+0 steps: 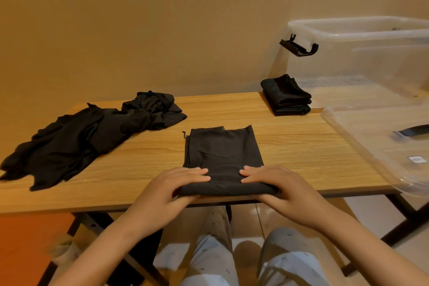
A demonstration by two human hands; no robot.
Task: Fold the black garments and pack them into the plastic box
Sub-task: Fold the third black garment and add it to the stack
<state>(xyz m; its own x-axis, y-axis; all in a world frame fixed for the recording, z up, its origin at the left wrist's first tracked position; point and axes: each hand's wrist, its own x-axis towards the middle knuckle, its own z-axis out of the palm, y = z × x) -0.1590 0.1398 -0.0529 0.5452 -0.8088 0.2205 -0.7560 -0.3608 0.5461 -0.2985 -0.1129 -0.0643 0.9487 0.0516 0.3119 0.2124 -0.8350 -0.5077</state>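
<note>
A partly folded black garment (222, 153) lies lengthwise in the middle of the wooden table (301, 146), its near end doubled over at the front edge. My left hand (176, 190) grips the left side of that near fold, fingers on top and thumb underneath. My right hand (274, 186) grips the right side the same way. A loose heap of black garments (88, 137) lies at the left of the table. A folded black stack (286, 96) sits at the back right. The clear plastic box (362, 53) stands at the far right, behind the stack.
A clear plastic lid (380, 146) lies over the table's right edge. A black latch handle (299, 47) sticks out from the box's left end. A tan wall rises behind the table. My knees are under the front edge.
</note>
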